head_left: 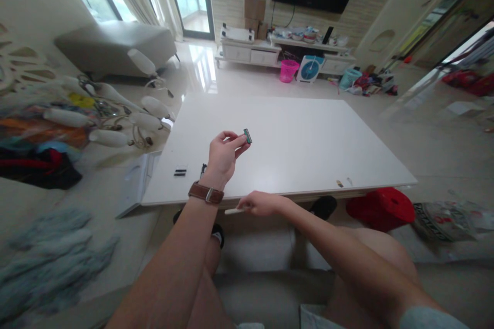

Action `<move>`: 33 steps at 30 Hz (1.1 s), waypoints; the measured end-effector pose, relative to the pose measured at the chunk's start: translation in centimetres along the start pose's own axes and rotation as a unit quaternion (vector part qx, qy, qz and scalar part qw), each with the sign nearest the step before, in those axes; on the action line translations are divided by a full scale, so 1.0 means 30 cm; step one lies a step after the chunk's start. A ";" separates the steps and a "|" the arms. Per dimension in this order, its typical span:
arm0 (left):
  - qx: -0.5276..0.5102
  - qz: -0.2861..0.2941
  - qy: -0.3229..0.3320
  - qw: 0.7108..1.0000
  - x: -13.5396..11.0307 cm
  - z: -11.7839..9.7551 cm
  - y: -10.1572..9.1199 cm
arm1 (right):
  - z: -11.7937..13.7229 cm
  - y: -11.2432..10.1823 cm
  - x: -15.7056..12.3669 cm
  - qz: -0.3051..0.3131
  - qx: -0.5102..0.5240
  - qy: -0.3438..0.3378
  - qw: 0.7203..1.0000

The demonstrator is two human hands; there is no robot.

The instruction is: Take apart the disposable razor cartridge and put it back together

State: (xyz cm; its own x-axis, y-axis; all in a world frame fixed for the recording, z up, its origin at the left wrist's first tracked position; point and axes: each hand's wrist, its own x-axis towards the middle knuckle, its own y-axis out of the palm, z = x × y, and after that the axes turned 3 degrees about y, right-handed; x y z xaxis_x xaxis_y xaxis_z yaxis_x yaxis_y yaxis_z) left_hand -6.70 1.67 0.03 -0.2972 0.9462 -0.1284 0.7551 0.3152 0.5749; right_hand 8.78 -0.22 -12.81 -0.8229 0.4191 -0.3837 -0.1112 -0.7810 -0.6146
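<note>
Above the white table [293, 144], my left hand [224, 155] pinches a small flat green piece with dark edges [247, 136] between thumb and fingers; its exact kind is too small to tell. A brown-strapped watch [206, 193] is on that wrist. Down at the table's near edge, my right hand [262, 203] is closed around a thin whitish stick [233, 211], whose end sticks out to the left. Short black strips [180, 171] lie on the tabletop left of my left wrist. A small dark item [204, 168] is partly hidden behind that wrist.
A small brown bit [339, 183] and a clear scrap [349, 181] lie near the table's front right. A red roll [381, 209] stands on the floor beyond that corner. To the left are a lamp with several white shades [110, 138] and a white panel [133, 185].
</note>
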 end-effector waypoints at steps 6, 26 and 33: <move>-0.019 -0.002 0.002 1.000 -0.007 -0.012 -0.008 | -0.112 -0.189 -0.030 -0.235 -0.010 0.190 0.953; -0.037 -0.005 0.011 0.999 0.000 -0.027 -0.020 | -0.018 -0.141 -0.053 0.075 0.023 0.097 0.992; -0.037 -0.044 0.036 0.998 0.031 -0.077 -0.054 | -0.044 -0.193 -0.078 -0.156 -0.063 0.173 0.970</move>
State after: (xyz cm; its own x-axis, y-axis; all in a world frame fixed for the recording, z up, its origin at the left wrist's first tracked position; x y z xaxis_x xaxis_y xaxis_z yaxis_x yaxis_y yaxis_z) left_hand -9.56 1.88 0.84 -0.4035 0.9066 -0.1238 0.6795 0.3875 0.6229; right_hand 12.09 3.93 -9.27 -0.5217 0.7736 -0.3596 -0.2385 -0.5370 -0.8092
